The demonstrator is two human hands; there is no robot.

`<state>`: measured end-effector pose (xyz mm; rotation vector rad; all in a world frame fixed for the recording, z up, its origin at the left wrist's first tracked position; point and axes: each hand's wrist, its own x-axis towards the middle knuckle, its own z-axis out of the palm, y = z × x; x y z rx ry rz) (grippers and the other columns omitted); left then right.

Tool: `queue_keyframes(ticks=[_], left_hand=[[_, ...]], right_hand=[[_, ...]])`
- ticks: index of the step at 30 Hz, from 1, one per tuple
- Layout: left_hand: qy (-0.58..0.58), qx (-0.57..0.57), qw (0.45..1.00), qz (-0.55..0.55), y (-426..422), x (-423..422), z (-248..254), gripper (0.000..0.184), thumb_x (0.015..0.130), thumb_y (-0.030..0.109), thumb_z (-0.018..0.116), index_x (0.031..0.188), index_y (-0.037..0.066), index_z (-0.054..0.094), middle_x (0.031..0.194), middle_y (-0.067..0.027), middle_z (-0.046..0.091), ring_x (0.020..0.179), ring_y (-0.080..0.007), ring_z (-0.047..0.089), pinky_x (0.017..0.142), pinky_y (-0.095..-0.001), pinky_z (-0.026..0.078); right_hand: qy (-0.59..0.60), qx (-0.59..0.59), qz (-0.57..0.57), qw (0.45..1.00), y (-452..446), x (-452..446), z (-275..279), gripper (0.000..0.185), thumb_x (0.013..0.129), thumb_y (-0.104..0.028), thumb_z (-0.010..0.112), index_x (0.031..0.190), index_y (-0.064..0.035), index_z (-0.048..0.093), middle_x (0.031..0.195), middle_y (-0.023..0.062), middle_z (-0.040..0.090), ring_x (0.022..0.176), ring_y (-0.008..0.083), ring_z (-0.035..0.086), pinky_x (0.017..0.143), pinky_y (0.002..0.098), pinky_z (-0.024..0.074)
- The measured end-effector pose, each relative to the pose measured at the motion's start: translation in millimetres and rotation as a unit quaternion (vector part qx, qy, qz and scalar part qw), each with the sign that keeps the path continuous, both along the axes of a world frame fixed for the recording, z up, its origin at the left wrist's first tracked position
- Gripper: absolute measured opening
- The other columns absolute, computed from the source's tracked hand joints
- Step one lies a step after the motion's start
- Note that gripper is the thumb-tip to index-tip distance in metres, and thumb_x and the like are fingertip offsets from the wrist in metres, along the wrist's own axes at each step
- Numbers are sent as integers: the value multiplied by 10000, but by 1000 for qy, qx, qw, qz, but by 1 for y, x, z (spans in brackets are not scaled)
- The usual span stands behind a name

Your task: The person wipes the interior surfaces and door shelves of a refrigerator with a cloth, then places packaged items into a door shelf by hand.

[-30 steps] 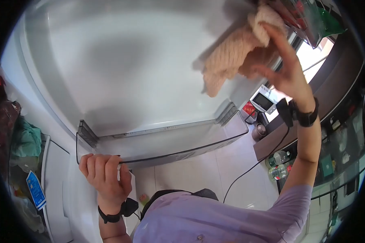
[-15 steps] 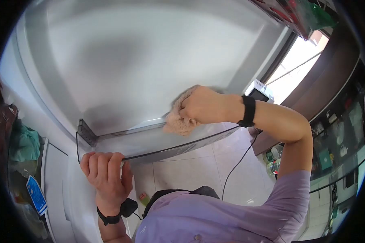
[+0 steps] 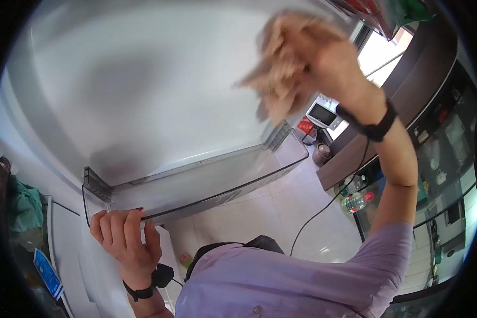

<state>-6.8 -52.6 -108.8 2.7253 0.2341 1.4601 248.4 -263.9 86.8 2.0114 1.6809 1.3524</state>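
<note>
My right hand (image 3: 336,66) is closed on a tan cloth (image 3: 281,74), both blurred by motion, in front of the upper right of a white fridge door's inner panel (image 3: 143,79). Whether the cloth touches the panel I cannot tell. Low on the door sits a clear plastic door shelf (image 3: 222,196) with grey end brackets. The fingers of my left hand (image 3: 124,238) are hooked over the front rim of that shelf, near its left end. A black band circles each wrist.
At left, an open fridge compartment holds a green plastic bag (image 3: 26,206) and a blue card (image 3: 47,273). To the right are a small screen device (image 3: 323,115), a brown jar (image 3: 321,153), a clear bottle (image 3: 353,202) and a dark glass-fronted cabinet (image 3: 434,143). A black cable (image 3: 331,204) hangs there.
My right hand has lifted the cloth from the shelf's edge, up and to the right. The shelf's right end bracket has come into sight. My left hand keeps its hold on the rim.
</note>
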Motion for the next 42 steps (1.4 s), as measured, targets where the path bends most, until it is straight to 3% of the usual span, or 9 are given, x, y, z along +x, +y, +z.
queue_keyframes(ticks=[11,15,21,23,26,33,36,40,42], left_hand=[[16,19,1000,4,5,2,-3,164,743,115,583,893,58,547,804,-82,513,779,-249,478,880,-441,335],[31,-5,999,15,0,1,1,124,754,66,558,875,69,534,822,-84,523,823,-261,493,924,-447,316],[24,14,1000,14,2,0,0,127,758,104,547,881,72,537,803,-74,527,771,-247,486,908,-454,317],[16,19,1000,13,4,0,-2,126,763,108,547,883,74,535,801,-72,531,767,-247,487,905,-453,321],[29,28,999,4,8,-2,-3,145,769,114,555,907,74,537,818,-70,546,762,-242,491,880,-449,337],[29,26,999,-7,12,-2,-4,164,771,125,574,924,74,541,836,-68,561,759,-242,498,852,-434,354],[36,20,999,-9,13,-3,-3,168,775,132,579,928,72,542,842,-72,566,763,-242,503,846,-434,356],[48,20,999,-13,12,-4,-3,174,775,136,583,929,64,545,844,-81,568,764,-248,508,839,-438,361],[54,23,998,-12,13,-2,-3,177,772,134,586,928,59,547,845,-85,569,763,-251,508,837,-440,363]], right_hand=[[319,-361,-25,876,38,24,-108,224,686,-68,592,909,-96,602,803,112,600,848,308,592,745,371,480],[396,-284,4,873,19,26,-72,231,667,-71,594,896,-99,605,837,104,607,866,304,592,752,366,481],[-220,-108,-76,967,-16,-14,37,304,681,-265,617,940,-104,629,711,55,607,770,202,627,655,315,505],[-154,-210,-311,914,-1,-31,32,332,826,-301,610,1085,-97,573,884,156,596,825,322,607,692,342,530],[-241,-131,-207,939,-11,-8,7,209,698,-186,626,894,-118,598,781,70,581,739,230,615,638,349,493],[-16,-362,-298,883,28,-15,-34,290,634,-369,633,850,-175,648,676,-12,620,684,142,615,618,268,460],[139,-303,-64,941,18,25,-89,129,657,-284,637,749,-194,647,725,-27,641,699,138,618,637,280,456],[500,-294,72,811,22,57,-118,79,739,-183,593,677,-145,626,753,-40,653,752,149,625,768,261,441],[343,-357,-48,867,26,49,-133,66,727,-165,598,676,-128,618,748,-27,650,750,160,620,793,251,421]])
